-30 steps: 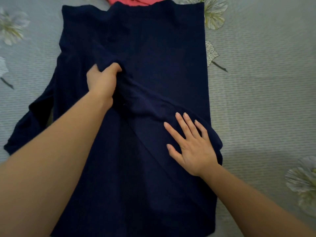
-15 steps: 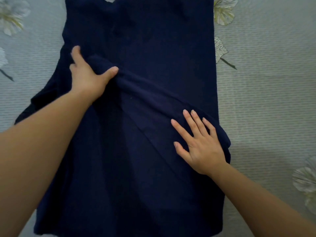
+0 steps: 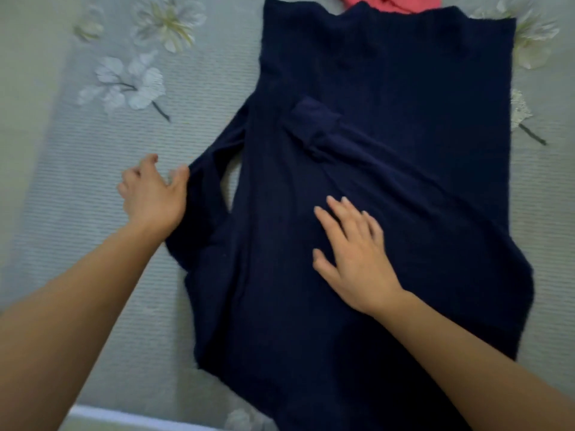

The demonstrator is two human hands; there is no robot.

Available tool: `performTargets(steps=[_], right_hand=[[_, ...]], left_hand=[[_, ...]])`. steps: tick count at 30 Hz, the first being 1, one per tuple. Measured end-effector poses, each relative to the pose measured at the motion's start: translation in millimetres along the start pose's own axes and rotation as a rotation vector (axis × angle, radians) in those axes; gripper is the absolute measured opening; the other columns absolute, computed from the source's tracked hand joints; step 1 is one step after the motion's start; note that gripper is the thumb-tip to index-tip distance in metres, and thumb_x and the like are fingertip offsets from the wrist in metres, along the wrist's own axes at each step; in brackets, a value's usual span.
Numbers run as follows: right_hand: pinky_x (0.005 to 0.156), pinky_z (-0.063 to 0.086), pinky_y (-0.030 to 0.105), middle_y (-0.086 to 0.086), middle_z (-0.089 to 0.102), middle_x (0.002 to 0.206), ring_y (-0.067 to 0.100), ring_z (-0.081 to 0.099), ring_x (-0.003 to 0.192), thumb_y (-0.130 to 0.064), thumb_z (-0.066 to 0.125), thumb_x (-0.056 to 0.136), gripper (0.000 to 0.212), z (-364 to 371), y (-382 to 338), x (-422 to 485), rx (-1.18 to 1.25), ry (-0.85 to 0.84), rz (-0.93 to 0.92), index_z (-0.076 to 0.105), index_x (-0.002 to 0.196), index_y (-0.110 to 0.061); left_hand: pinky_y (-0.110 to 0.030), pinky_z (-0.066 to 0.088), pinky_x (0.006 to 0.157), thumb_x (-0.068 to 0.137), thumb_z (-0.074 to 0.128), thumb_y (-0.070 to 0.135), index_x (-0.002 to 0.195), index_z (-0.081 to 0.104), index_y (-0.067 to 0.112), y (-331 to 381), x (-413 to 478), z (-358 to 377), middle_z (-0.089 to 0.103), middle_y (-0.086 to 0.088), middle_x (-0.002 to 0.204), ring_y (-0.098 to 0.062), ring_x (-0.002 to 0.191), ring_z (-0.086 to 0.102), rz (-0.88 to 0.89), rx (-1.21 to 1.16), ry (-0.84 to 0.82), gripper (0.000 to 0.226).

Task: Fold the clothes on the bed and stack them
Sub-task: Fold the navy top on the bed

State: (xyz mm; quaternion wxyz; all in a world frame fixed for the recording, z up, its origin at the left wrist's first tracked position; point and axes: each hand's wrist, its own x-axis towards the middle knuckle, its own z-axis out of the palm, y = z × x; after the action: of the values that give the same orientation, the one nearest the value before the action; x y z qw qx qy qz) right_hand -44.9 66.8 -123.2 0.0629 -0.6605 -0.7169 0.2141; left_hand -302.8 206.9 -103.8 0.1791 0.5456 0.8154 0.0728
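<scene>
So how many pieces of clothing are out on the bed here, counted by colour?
Navy blue: 1, the long-sleeved top spread flat on the bed.
Coral pink: 1, a garment just showing at the far edge, mostly out of view.
Total: 2 pieces of clothing.

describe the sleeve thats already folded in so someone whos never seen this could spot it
On the grey flowered bedspread lies a navy top. The folded sleeve runs diagonally across its body from the right edge up to a cuff near the middle. Unlike the other sleeve, sticking out left beside the left hand, it lies wholly on the body.
</scene>
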Motion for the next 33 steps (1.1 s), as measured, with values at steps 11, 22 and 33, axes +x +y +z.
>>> performTargets(steps=[11, 22, 33], right_hand=[[0.116, 0.002, 0.042, 0.002, 0.001, 0.160, 0.018, -0.004, 0.147, -0.059, 0.017, 0.095, 0.066, 50.3, -44.7, 16.5, -0.303, -0.153, -0.032, 0.004, 0.153, -0.030], [0.116, 0.004, 0.040, 0.004, 0.007, 0.160, 0.020, 0.003, 0.147, -0.060, 0.010, 0.097, 0.065, 46.8, -48.8, 17.3, -0.350, -0.173, -0.001, 0.006, 0.153, -0.028], [0.115, -0.007, 0.035, 0.002, 0.002, 0.159, 0.017, -0.004, 0.146, -0.061, 0.008, 0.096, 0.065, 41.2, -50.9, 18.7, -0.343, -0.219, 0.003, 0.001, 0.153, -0.030]], left_hand=[[-0.039, 0.041, 0.070, 0.088, 0.057, 0.025, 0.061, 0.043, 0.019, -30.3, 6.0, -16.5, 0.044, 0.006, 0.060, -0.017, 0.068, 0.046, -0.108, -0.528, 0.158, 0.031], [-0.039, 0.035, 0.099, 0.079, 0.056, 0.051, 0.065, 0.058, 0.029, -34.0, -29.0, -49.4, 0.060, 0.013, 0.095, -0.014, 0.104, 0.052, 0.429, -0.498, 0.127, 0.026], [-0.025, 0.054, 0.072, 0.082, 0.062, 0.056, 0.110, 0.061, 0.012, -32.2, -10.9, -15.0, 0.070, -0.003, 0.101, -0.013, 0.086, 0.068, -0.314, -0.866, -0.487, 0.053]])
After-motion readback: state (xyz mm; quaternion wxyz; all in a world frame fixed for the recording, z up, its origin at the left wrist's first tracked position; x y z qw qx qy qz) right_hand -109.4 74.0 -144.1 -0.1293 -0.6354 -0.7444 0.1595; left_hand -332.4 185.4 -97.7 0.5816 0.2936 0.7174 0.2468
